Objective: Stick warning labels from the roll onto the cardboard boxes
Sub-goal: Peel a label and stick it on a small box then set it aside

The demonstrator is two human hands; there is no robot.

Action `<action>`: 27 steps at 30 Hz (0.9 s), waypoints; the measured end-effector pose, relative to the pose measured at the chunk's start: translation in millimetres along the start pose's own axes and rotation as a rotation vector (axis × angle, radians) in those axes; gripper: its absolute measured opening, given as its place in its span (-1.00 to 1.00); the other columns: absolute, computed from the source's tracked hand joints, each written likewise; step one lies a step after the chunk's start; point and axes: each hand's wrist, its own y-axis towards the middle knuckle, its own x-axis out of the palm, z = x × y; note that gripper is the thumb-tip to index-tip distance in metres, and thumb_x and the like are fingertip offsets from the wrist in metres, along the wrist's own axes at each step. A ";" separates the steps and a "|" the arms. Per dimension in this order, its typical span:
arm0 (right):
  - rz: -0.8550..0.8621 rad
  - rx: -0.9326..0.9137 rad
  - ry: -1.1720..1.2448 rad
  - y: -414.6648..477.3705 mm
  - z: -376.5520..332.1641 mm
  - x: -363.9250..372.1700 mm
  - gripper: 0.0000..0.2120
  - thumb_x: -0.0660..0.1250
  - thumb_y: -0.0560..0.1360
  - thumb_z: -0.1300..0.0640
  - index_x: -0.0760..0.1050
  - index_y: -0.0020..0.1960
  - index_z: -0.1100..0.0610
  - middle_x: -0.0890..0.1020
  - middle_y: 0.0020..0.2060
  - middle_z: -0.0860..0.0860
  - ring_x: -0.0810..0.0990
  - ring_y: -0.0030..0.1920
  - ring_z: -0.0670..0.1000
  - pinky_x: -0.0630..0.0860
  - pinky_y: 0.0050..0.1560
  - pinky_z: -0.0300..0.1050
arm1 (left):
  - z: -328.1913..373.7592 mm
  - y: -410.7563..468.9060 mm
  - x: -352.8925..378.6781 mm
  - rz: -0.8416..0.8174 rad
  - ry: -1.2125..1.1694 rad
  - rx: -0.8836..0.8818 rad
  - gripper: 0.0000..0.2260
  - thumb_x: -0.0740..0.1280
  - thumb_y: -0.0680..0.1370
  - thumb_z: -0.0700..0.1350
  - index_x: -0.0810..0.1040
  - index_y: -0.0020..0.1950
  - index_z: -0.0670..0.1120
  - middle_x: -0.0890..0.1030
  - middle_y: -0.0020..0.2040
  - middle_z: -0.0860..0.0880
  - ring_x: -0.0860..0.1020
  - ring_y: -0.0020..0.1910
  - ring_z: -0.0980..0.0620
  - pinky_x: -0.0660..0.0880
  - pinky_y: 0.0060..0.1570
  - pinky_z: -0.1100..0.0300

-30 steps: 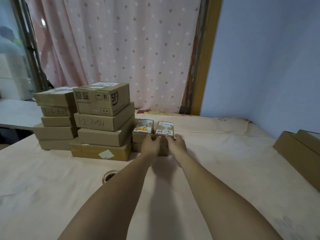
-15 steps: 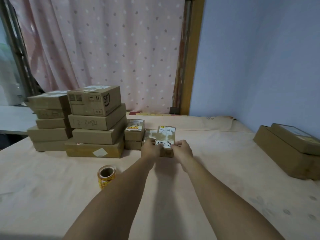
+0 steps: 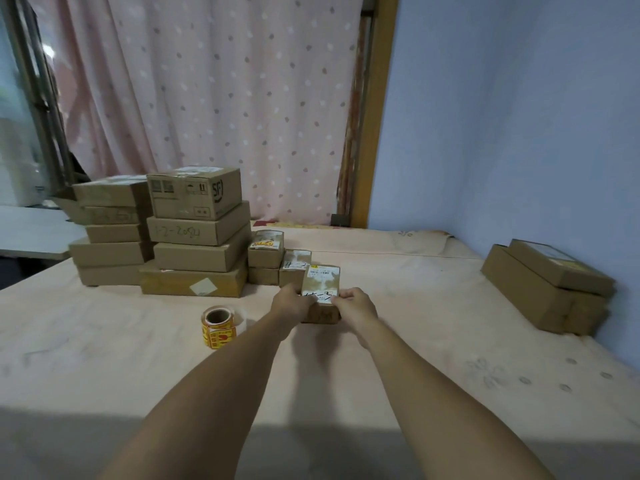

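The tall brown cardboard box [image 3: 194,194] shows "SF" on its side. The flat brown cardboard box [image 3: 178,233] under it has "1-2-2084" handwritten on its front. The black scrawl on the small brown cardboard box [image 3: 320,282] is illegible.

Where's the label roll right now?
Head view, left of centre: label roll sits on the sheet, beside the left forearm, in front of the box stack.

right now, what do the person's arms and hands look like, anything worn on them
Both arms are bare as far up as the view reaches. No sleeve shows on the left arm or the right arm. The left hand and right hand wear no gloves, and no watch, bracelet or ring is visible on the parts that show.
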 end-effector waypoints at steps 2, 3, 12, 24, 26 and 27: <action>0.002 -0.007 -0.039 -4.2 2.1 -0.1 -0.85 0.42 0.55 0.02 0.50 0.03 0.04 0.64 0.14 -0.03 0.60 0.11 0.05 0.52 0.13 -0.07 | -2.6 -1.5 -4.3 -0.047 0.047 -0.024 -0.80 0.44 0.54 -0.06 0.55 0.06 -0.13 0.56 -0.08 -0.05 0.52 -0.11 -0.04 0.36 -0.33 0.18; -0.003 -0.007 -0.067 -6.1 3.6 -0.2 -0.85 0.42 0.54 0.02 0.50 0.01 0.05 0.64 0.12 -0.03 0.60 0.10 0.06 0.52 0.11 -0.07 | -4.4 -1.8 -6.2 -0.074 0.075 -0.040 -0.81 0.45 0.53 -0.05 0.56 -0.01 -0.15 0.57 -0.13 -0.07 0.51 -0.18 -0.03 0.34 -0.36 0.18; -0.067 0.035 -0.318 -19.7 4.5 -4.5 -0.89 0.36 0.57 0.07 0.50 -0.09 0.07 0.64 0.01 0.06 0.61 0.09 0.12 0.49 0.04 -0.11 | -10.7 -11.4 -16.0 -0.239 0.182 -0.096 -0.85 0.33 0.57 -0.17 0.52 0.02 -0.26 0.50 -0.22 -0.14 0.49 -0.25 -0.11 0.46 -0.27 0.11; -0.058 -0.247 -0.388 -43.9 -50.2 38.6 -0.88 0.22 0.56 0.10 0.52 0.03 0.04 0.61 0.01 0.00 0.57 0.05 0.10 0.52 0.03 -0.03 | 6.7 -29.4 -126.3 -0.157 0.385 0.094 -0.86 0.30 0.62 -0.20 0.64 0.08 -0.20 0.67 -0.06 -0.11 0.60 -0.27 -0.01 0.51 -0.40 0.21; -0.102 -0.304 -0.414 -52.4 -56.0 56.8 -0.87 0.21 0.57 0.10 0.53 0.00 0.04 0.63 -0.04 -0.01 0.57 0.00 0.09 0.51 -0.03 -0.04 | 2.0 -31.9 -146.2 -0.099 0.449 0.120 -0.87 0.31 0.61 -0.20 0.66 0.02 -0.15 0.68 -0.08 -0.08 0.59 -0.22 0.02 0.45 -0.39 0.26; -0.125 -0.325 -0.428 -56.5 -58.1 65.5 -0.87 0.20 0.56 0.10 0.53 -0.02 0.04 0.63 -0.05 0.00 0.57 -0.02 0.10 0.51 -0.05 -0.04 | -1.8 -32.0 -155.4 -0.083 0.476 0.135 -0.87 0.31 0.60 -0.21 0.67 0.00 -0.14 0.68 -0.09 -0.08 0.59 -0.20 0.02 0.44 -0.39 0.27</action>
